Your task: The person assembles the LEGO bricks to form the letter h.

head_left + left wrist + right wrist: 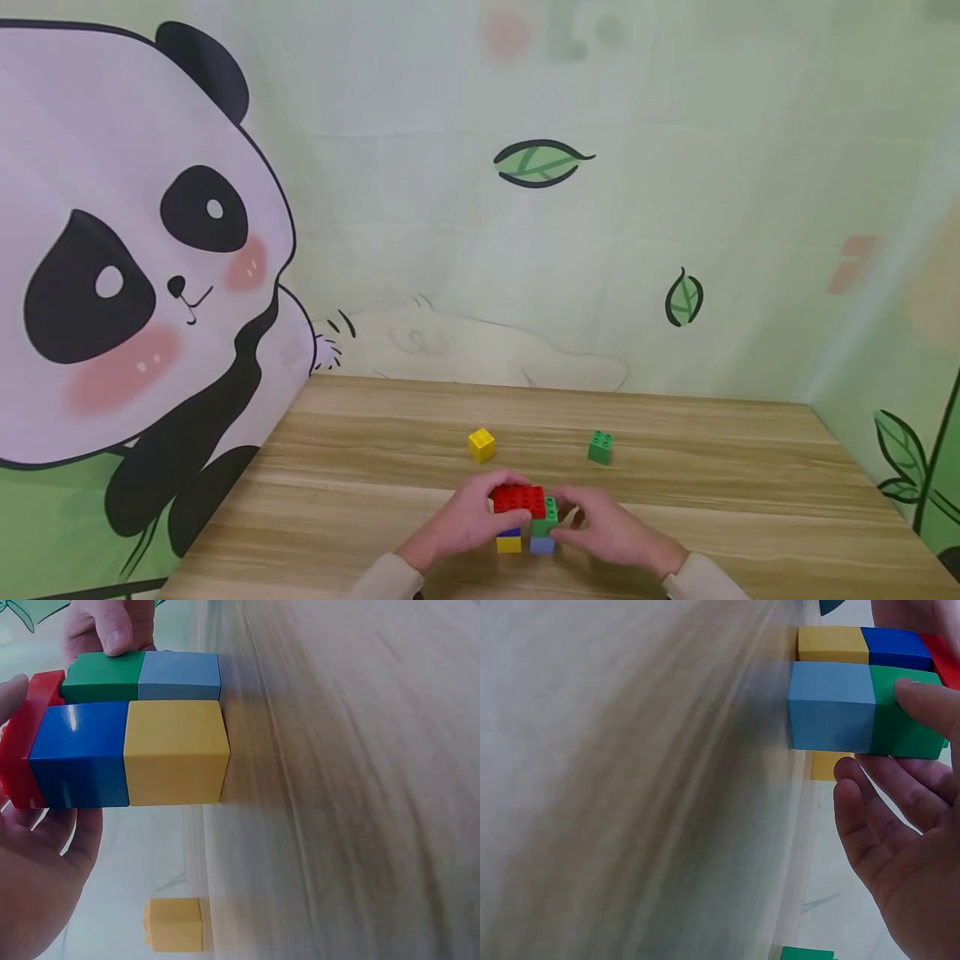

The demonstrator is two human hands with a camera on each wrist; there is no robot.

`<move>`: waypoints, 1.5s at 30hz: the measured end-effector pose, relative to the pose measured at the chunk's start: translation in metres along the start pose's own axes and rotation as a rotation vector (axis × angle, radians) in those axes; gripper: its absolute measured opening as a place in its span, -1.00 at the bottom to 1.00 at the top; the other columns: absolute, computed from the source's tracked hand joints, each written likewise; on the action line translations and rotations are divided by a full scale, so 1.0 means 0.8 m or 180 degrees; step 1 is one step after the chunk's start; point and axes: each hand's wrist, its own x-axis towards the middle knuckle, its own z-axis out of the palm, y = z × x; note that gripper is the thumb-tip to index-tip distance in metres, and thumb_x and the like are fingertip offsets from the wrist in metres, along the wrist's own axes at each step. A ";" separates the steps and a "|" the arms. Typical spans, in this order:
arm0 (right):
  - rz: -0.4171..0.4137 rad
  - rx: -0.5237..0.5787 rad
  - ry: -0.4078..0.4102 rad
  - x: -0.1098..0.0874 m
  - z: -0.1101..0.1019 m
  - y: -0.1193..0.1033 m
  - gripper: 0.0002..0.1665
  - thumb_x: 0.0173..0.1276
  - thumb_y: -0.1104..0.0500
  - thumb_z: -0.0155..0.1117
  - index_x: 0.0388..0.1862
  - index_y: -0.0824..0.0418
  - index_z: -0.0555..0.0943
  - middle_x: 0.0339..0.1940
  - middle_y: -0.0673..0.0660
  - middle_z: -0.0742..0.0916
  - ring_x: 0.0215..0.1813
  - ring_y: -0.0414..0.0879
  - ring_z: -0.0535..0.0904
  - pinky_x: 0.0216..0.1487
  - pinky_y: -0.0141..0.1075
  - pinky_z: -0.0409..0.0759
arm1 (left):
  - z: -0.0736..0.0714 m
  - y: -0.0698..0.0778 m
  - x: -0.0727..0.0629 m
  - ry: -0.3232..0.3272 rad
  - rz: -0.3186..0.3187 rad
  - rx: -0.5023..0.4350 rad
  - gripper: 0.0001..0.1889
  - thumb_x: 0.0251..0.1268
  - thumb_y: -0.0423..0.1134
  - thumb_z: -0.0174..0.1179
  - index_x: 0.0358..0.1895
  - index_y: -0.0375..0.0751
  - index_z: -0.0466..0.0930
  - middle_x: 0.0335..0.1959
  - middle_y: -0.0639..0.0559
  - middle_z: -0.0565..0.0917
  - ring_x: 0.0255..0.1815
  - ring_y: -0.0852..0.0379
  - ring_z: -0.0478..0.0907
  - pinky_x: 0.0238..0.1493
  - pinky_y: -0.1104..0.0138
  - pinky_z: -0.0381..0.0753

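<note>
A red brick (519, 498) lies across the top of two small stacks, pinched between the thumb and fingers of my left hand (472, 515). Under it on the left, a dark blue brick (79, 757) sits on a yellow brick (176, 754). The right stack is a green brick (907, 724) over a light blue brick (831, 709). My right hand (603, 527) holds that green brick, its thumb on the near face and fingers behind. Studs of the green brick show beside the red one in the head view. Both lower bricks stand on the table.
On the wooden table (360, 467), a loose yellow brick (482, 445) lies beyond the hands, with a loose green brick (600, 447) to its right. A printed cloth (420, 208) with a panda and leaves hangs behind the table.
</note>
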 end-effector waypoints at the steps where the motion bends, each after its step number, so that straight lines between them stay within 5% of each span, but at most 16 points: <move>1: -0.0004 0.0005 -0.0014 0.000 0.000 0.001 -0.64 0.30 0.06 0.29 0.07 0.05 0.55 -0.17 -0.17 0.65 -0.13 -0.18 0.55 -0.14 -0.31 0.58 | 0.000 0.000 0.000 0.0002 -0.0003 -0.0012 -0.62 0.21 -0.01 0.28 0.06 0.00 0.53 -0.14 0.21 0.59 -0.22 0.21 0.53 -0.22 0.39 0.57; 27: -0.0008 0.0117 -0.0061 -0.001 0.001 0.003 -0.71 0.31 0.09 0.29 -0.01 0.06 0.56 -0.21 -0.09 0.64 -0.15 -0.18 0.56 -0.19 -0.34 0.58 | 0.002 0.007 0.005 -0.0085 -0.0106 -0.0063 -0.76 0.22 -0.05 0.27 -0.08 0.05 0.54 -0.23 0.21 0.60 -0.26 0.19 0.56 -0.24 0.37 0.60; 45: -0.0137 0.0100 -0.0066 -0.002 0.001 0.005 -0.74 0.31 0.09 0.29 -0.03 0.05 0.56 -0.23 -0.07 0.64 -0.17 -0.19 0.56 -0.21 -0.34 0.58 | -0.005 0.011 0.012 -0.0249 0.0039 0.0088 -0.78 0.23 -0.10 0.28 -0.10 -0.02 0.56 -0.24 0.22 0.62 -0.27 0.22 0.56 -0.21 0.40 0.59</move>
